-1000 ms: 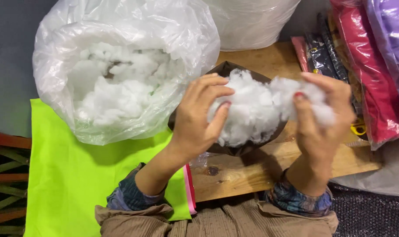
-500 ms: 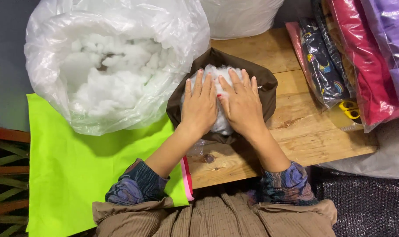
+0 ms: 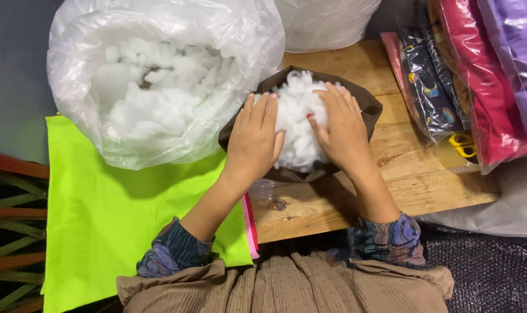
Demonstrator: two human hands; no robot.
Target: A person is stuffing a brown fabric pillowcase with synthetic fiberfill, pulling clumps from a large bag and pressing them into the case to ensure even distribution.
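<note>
On wooden table, inside brown fabric cover: white stuffing. Left hand and right hand laid flat, fingers spread, pressing on it from either side. Just left, clear plastic bag of more filling on lime-green cloth.

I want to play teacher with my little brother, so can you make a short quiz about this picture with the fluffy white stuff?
1. True or false: both hands rest on the white stuffing inside the brown fabric cover.
2. What lies under the big clear plastic bag? A) bright green cloth B) a blue towel C) a metal tray
3. Which hand is nearer the clear bag?

Key
1. True: the left hand and right hand press on it.
2. A, the green cloth.
3. The left hand.
</note>
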